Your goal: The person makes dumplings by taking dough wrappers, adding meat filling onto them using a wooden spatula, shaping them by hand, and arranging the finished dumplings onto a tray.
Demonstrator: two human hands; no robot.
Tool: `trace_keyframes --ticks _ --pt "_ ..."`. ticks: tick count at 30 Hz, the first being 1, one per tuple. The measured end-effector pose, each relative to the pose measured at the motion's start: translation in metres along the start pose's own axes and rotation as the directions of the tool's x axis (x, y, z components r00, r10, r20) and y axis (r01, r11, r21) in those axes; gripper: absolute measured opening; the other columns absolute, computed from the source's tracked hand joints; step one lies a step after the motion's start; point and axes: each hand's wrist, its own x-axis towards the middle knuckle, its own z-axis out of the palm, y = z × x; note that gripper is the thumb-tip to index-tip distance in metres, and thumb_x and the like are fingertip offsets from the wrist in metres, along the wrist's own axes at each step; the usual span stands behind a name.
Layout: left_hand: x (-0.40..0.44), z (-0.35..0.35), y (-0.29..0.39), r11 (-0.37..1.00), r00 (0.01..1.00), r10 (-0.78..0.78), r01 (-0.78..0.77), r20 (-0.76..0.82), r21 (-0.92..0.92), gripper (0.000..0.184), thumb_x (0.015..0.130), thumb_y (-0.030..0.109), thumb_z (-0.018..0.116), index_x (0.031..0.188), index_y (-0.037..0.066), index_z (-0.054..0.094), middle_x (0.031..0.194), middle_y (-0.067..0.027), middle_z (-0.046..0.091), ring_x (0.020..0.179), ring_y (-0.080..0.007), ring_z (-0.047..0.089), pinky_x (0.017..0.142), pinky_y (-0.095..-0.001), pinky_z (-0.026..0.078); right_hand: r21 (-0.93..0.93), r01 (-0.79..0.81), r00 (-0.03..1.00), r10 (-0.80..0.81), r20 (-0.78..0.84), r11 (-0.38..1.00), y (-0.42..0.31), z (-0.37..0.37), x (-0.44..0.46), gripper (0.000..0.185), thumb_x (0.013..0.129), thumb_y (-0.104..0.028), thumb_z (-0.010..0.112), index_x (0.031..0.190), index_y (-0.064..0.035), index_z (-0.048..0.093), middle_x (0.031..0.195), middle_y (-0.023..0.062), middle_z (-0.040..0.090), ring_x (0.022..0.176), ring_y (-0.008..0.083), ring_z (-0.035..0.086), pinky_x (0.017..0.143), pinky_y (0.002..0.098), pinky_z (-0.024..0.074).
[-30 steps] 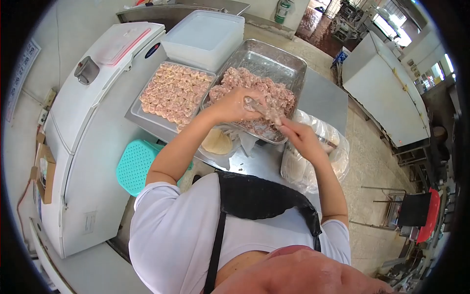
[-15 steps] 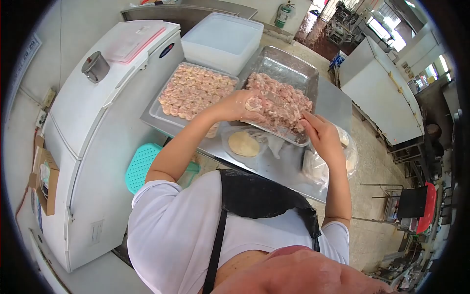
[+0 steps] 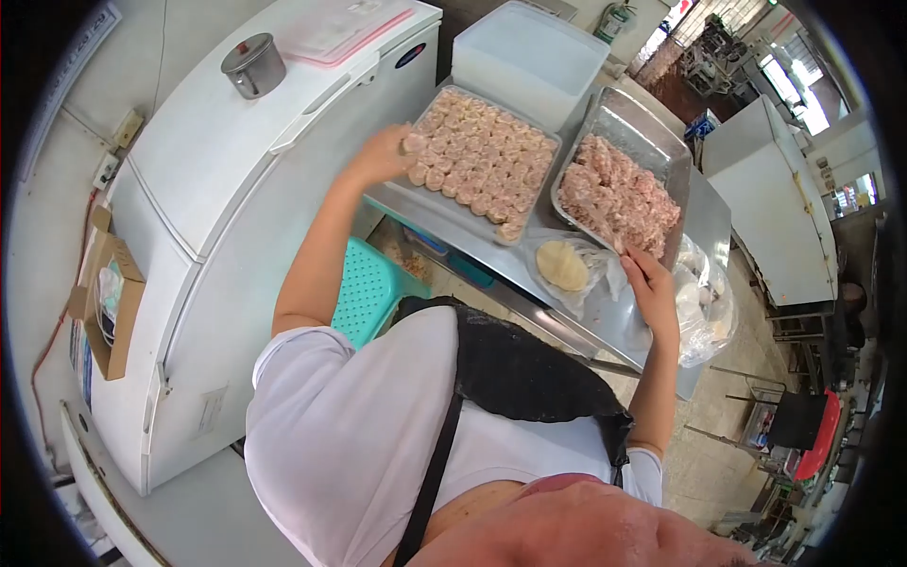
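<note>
My left hand (image 3: 385, 156) is at the left edge of a plastic tray (image 3: 557, 144) filled with rows of small meat dumplings (image 3: 487, 161). Its fingers are closed around one pale dumpling (image 3: 412, 143), partly hidden by them. At the near corner of a metal pan (image 3: 652, 115), my right hand (image 3: 650, 286) has its fingers pinched together; what they hold is not clear. Raw ground meat (image 3: 619, 194) is heaped in that pan. Between tray and pan, a stack of round dough wrappers (image 3: 562, 266) lies on clear plastic (image 3: 595, 279).
A lidded white plastic container (image 3: 529, 61) stands behind the tray. A plastic bag (image 3: 707, 307) lies right of my right hand. To the left is a white chest freezer (image 3: 236, 189) with a metal mug (image 3: 253, 66) on it; a turquoise stool (image 3: 364, 288) sits below the table.
My left hand has moved from above the meat, with filling in its palm, leftward to the dumpling tray. My right hand stays by the pan's near corner. The view has shifted left.
</note>
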Motion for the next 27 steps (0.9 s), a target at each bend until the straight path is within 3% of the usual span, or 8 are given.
trace_keyframes --ticks 4,13,20,23,24,25,26,27 --pt "-0.014 0.010 -0.036 0.975 0.992 -0.089 0.106 -0.093 0.194 0.043 0.074 0.018 0.067 0.115 0.009 0.057 0.110 -0.0218 0.058 0.102 -0.0373 0.057 0.086 -0.0426 0.048 0.112 -0.244 0.970 0.242 0.027 0.963 0.007 0.009 -0.019 0.031 0.093 -0.023 0.062 0.112 0.0016 0.064 0.080 0.0036 0.063 0.071 0.0098 0.055 0.065 0.0250 0.0445" --pt "0.009 0.064 -0.045 0.929 0.993 -0.087 0.111 -0.083 0.353 0.076 0.077 0.008 0.063 0.144 0.010 0.028 0.105 -0.0217 0.061 0.094 -0.0390 0.061 0.081 -0.0456 0.051 0.225 -0.328 0.942 0.335 0.006 0.917 -0.013 0.016 -0.031 0.030 0.093 -0.025 0.061 0.115 -0.0044 0.066 0.066 -0.0038 0.052 0.050 0.0023 0.040 0.045 0.0191 0.0319" --pt "0.011 0.058 -0.041 0.971 0.983 -0.178 0.168 0.049 0.168 0.070 0.082 0.006 0.055 0.146 0.007 0.026 0.117 -0.0298 0.055 0.105 -0.0407 0.057 0.090 -0.0441 0.047 0.231 -0.359 0.931 0.363 0.024 0.904 0.003 0.005 -0.044 0.030 0.094 -0.025 0.060 0.115 -0.0037 0.065 0.066 -0.0033 0.052 0.051 0.0027 0.041 0.046 0.0193 0.0334" --pt "-0.003 0.054 -0.027 0.985 0.976 -0.111 0.132 -0.185 0.107 0.072 0.087 0.015 0.058 0.148 0.009 0.021 0.135 -0.0309 0.043 0.121 -0.0383 0.050 0.099 -0.0421 0.043 0.256 -0.376 0.923 0.386 0.013 0.891 0.016 -0.004 -0.050 0.030 0.094 -0.025 0.060 0.115 -0.0034 0.065 0.066 -0.0031 0.052 0.051 0.0031 0.042 0.047 0.0195 0.0340" --pt "-0.007 0.058 -0.016 0.908 0.913 -0.288 0.163 -0.290 -0.386 0.072 0.088 0.023 0.060 0.148 0.010 0.022 0.142 -0.0273 0.036 0.127 -0.0366 0.044 0.103 -0.0414 0.038 0.262 -0.378 0.922 0.388 0.015 0.888 0.021 -0.007 -0.051 0.030 0.094 -0.025 0.060 0.115 -0.0034 0.065 0.066 -0.0031 0.052 0.051 0.0031 0.042 0.047 0.0195 0.0340" --pt "-0.009 0.062 -0.008 0.615 0.825 -0.485 0.086 -0.289 -0.784 0.074 0.089 0.031 0.062 0.148 0.011 0.023 0.149 -0.0237 0.029 0.133 -0.0350 0.039 0.108 -0.0407 0.033 0.265 -0.372 0.924 0.383 0.011 0.889 0.027 -0.009 -0.052 0.030 0.094 -0.024 0.060 0.115 -0.0034 0.065 0.066 -0.0032 0.051 0.051 0.0031 0.042 0.047 0.0194 0.0340" --pt "-0.012 0.066 -0.003 0.620 0.825 -0.485 0.091 -0.290 -0.779 0.074 0.089 0.031 0.062 0.148 0.011 0.023 0.149 -0.0237 0.029 0.133 -0.0350 0.039 0.108 -0.0407 0.033 0.269 -0.367 0.925 0.379 0.009 0.891 0.033 -0.011 -0.053 0.030 0.094 -0.024 0.061 0.115 -0.0035 0.065 0.065 -0.0034 0.051 0.051 0.0030 0.042 0.047 0.0194 0.0340" --pt "-0.015 0.070 0.002 0.207 0.760 -0.647 0.089 -0.068 -0.974 0.076 0.090 0.040 0.059 0.149 0.011 0.021 0.150 -0.0205 0.028 0.135 -0.0340 0.035 0.110 -0.0412 0.028 0.275 -0.368 0.925 0.379 0.014 0.888 0.038 -0.014 -0.052 0.030 0.094 -0.024 0.061 0.115 -0.0035 0.065 0.065 -0.0034 0.051 0.051 0.0030 0.042 0.047 0.0194 0.0340"
